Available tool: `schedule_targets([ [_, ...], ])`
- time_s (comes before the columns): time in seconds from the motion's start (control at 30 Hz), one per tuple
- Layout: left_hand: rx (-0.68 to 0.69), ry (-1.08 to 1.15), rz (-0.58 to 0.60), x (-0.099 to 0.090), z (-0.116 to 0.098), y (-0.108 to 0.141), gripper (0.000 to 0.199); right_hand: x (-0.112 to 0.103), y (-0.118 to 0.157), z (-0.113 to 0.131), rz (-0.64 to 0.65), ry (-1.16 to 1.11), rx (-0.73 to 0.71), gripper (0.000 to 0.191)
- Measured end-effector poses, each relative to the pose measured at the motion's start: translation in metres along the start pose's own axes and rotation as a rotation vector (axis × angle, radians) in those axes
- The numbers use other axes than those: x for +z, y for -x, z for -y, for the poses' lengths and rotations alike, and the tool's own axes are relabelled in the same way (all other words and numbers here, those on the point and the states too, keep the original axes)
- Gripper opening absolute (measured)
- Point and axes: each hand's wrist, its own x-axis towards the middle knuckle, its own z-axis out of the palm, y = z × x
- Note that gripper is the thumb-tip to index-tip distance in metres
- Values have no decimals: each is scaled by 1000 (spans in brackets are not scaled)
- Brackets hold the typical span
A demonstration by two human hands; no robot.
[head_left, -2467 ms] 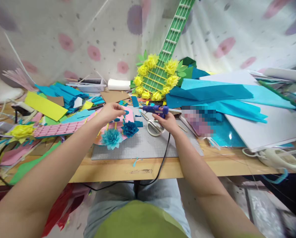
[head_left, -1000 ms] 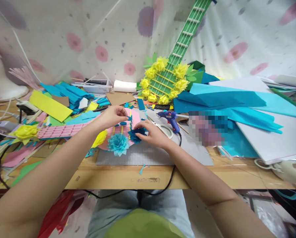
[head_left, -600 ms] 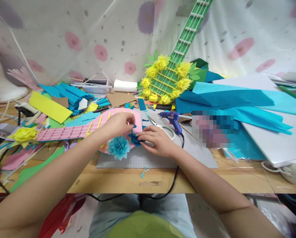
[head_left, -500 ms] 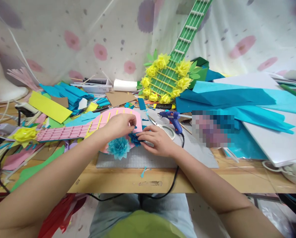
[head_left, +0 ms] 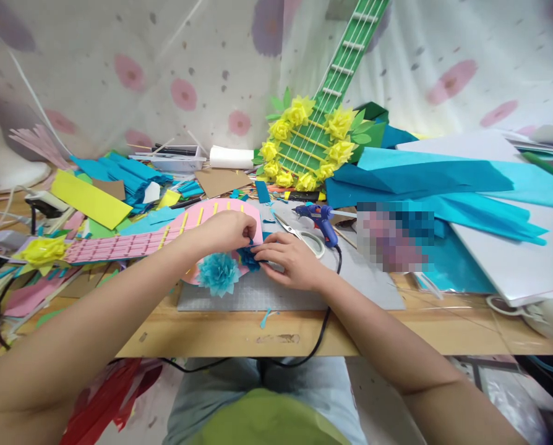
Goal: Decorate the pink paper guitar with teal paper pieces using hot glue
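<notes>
A pink paper guitar [head_left: 195,216] with yellow strips lies across the cutting mat, its neck toward the left. On the lower edge of its body sits a light blue paper flower [head_left: 218,274]. Beside that is a dark blue paper flower [head_left: 248,258], partly covered by my fingers. My left hand [head_left: 230,230] reaches over the guitar body, thumb and finger pinched on a bit of dark blue paper at the top of this flower. From the right, my right hand [head_left: 289,259] grips the dark blue flower's side with bent fingers. Its fingertips are partly hidden among the petals.
Scissors [head_left: 299,233] and a blue glue gun [head_left: 318,220] lie right of the guitar on the grey mat [head_left: 360,287]. The glue gun's black cord [head_left: 325,327] hangs over the table edge. A green paper guitar [head_left: 325,105] with yellow flowers leans behind. Paper sheets crowd both sides.
My left hand has come down slightly, its pinched fingers closer to the dark blue flower. My right hand stays on the flower. The whole view has shifted a little.
</notes>
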Motion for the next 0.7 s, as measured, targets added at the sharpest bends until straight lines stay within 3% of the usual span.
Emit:
schedule_targets([
  [0.33, -86, 34, 44, -7, -4, -6, 19, 0, 0, 0, 8, -18, 12, 20],
  [0.7, -205, -40, 148, -19, -28, -8, 14, 2, 1, -4, 22, -25, 19, 22],
])
